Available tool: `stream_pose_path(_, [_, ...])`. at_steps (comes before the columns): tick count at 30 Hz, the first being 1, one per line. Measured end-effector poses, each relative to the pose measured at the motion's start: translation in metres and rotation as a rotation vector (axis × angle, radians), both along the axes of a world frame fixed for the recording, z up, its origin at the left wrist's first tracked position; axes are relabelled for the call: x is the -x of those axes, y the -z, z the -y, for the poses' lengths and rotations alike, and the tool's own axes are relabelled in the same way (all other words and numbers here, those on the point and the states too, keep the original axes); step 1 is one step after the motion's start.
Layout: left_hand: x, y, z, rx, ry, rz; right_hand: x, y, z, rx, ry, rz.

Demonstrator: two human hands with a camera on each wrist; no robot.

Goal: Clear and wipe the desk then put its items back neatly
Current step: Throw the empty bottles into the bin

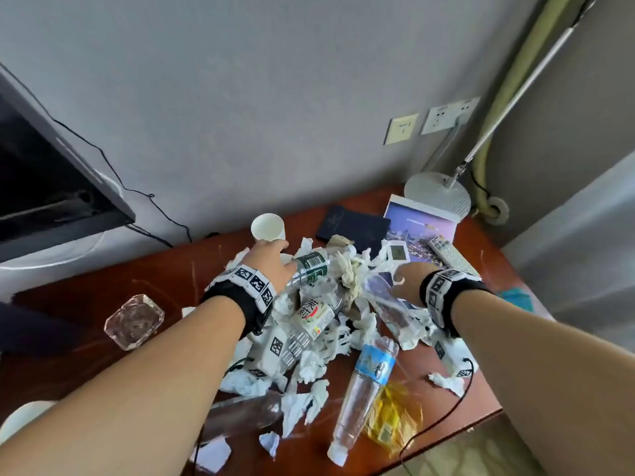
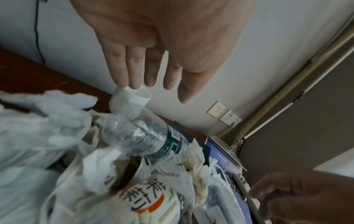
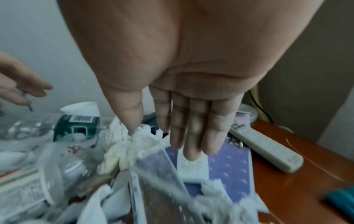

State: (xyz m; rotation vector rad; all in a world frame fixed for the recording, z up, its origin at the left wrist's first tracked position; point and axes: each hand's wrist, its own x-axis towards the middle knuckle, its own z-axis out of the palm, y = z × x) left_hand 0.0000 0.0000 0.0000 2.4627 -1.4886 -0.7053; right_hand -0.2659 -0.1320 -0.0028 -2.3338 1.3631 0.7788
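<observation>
A heap of crumpled white tissues and plastic bottles covers the middle of the red-brown desk. My left hand is open with straight fingers. Its fingertips are at the rim of a white paper cup, just above a green-labelled clear bottle. My right hand is open too, held over the tissues. Its thumb touches a tissue wad, and below it lie a clear plastic wrapper and a small white remote. A tea bottle lies in the heap.
A glass ashtray stands at the left. At the back right are a black folder, a brochure, a grey remote and a lamp base. A blue-labelled bottle and a yellow wrapper lie near the front edge.
</observation>
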Motion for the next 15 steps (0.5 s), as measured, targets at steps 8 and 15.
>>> stream_pose_path(8, [-0.010,0.024,-0.029,-0.053,-0.056,-0.041,0.013,0.040,-0.020,-0.071,0.142,-0.091])
stream_pose_path(15, [-0.018,0.024,-0.043,-0.083,-0.088,-0.037,-0.007,0.065,-0.027,-0.034,0.205,-0.029])
